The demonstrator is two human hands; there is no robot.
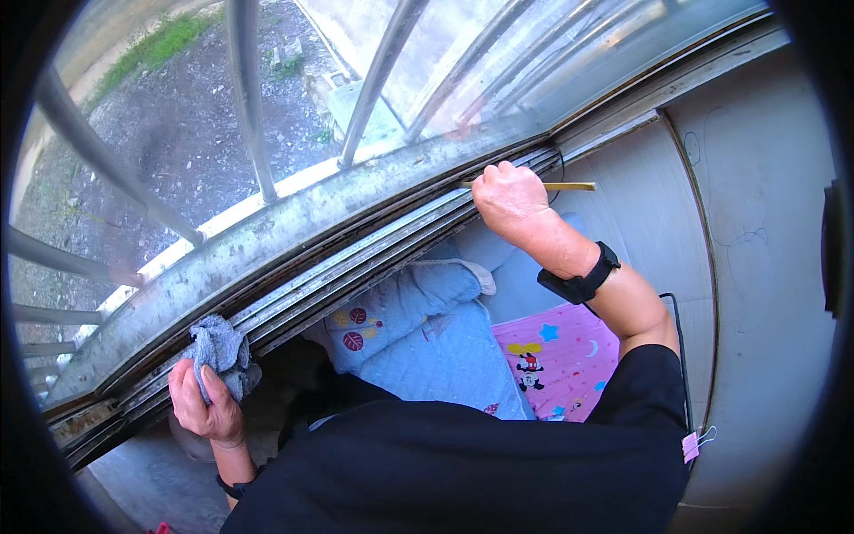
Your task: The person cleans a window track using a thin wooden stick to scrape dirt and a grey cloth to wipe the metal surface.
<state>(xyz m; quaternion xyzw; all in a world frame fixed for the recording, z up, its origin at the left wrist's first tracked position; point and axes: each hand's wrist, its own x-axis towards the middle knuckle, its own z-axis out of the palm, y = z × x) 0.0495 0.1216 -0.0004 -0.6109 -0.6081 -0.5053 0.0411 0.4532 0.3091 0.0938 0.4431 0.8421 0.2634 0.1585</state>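
Note:
My left hand (203, 404) grips a crumpled grey-blue cloth (223, 354), which rests on the near end of a metal sliding-window track (347, 267). Farther along the same track, at the right, my right hand (510, 193) is closed around a thin yellowish stick (568, 187). One end of the stick points right past the fist; its other tip shows just left of the knuckles, over the track, and what that tip touches is hard to see. Dark dirt lines the grooves of the track.
Metal bars (248, 100) stand outside, beyond a stained sill (293, 223). Below the track lie a light blue quilt (427, 347) and a pink patterned cloth (557, 354). A white wall panel (767, 267) rises at the right, near a pink binder clip (691, 447).

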